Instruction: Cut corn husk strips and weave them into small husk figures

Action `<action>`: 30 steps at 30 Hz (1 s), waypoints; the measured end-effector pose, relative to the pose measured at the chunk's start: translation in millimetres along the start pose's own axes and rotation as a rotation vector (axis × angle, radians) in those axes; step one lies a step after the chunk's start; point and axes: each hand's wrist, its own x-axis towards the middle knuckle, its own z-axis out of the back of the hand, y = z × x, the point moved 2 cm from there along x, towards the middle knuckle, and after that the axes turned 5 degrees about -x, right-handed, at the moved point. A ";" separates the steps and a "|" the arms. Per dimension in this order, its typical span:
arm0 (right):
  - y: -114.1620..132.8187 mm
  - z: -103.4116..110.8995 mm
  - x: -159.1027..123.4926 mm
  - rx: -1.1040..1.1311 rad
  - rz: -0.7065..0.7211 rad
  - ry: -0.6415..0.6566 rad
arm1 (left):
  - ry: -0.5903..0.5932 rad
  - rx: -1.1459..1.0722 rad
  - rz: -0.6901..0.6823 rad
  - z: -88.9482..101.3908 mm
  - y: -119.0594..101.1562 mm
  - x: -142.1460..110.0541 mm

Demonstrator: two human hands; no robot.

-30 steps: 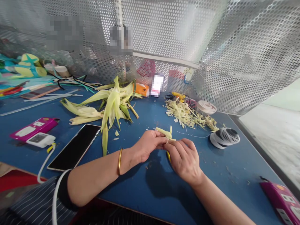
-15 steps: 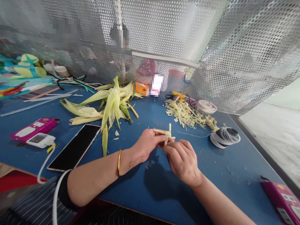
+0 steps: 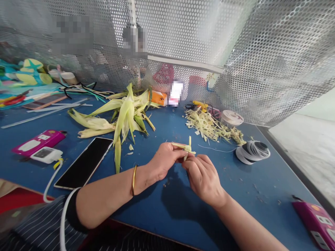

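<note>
Between my two hands is a small folded piece of pale green corn husk (image 3: 188,148), with ends sticking out upward, left and right. My left hand (image 3: 167,157) pinches it from the left, thumb on top. Closed fingers of my right hand (image 3: 202,176) grip its lower end, and the fingertips are partly hidden. A heap of corn husks (image 3: 127,111) lies on the blue table to the left. Shredded husk strips (image 3: 202,123) are piled beyond my right hand. A spool of black and white thread (image 3: 252,152) stands to the right, a thin thread running from it.
On the left of the table (image 3: 146,212) lie a black-screened phone (image 3: 85,163), a purple power strip (image 3: 39,143) and a white charger (image 3: 46,154) with its cable. Another purple power strip (image 3: 315,221) is at lower right. A perforated metal screen (image 3: 183,31) closes off the back.
Both hands keep hold of the corn husk with hardly any movement. My right fingers have shifted very slightly at its lower end, and the view has moved a little.
</note>
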 end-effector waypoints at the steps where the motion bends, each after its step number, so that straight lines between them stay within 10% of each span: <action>1: 0.5 0.3 -0.1 0.007 0.019 0.004 | -0.005 -0.007 -0.004 -0.1 0.5 -0.1; 22: 10.6 3.7 2.4 0.114 0.053 -0.013 | -0.065 -0.036 0.057 7.5 7.2 3.7; 27: -23.0 14.1 -4.4 0.385 -0.735 -0.282 | 0.074 -0.070 0.130 10.6 1.9 6.2; 30: -42.6 5.9 -6.4 0.795 -1.148 -0.169 | 0.163 -0.018 0.159 11.1 2.7 5.9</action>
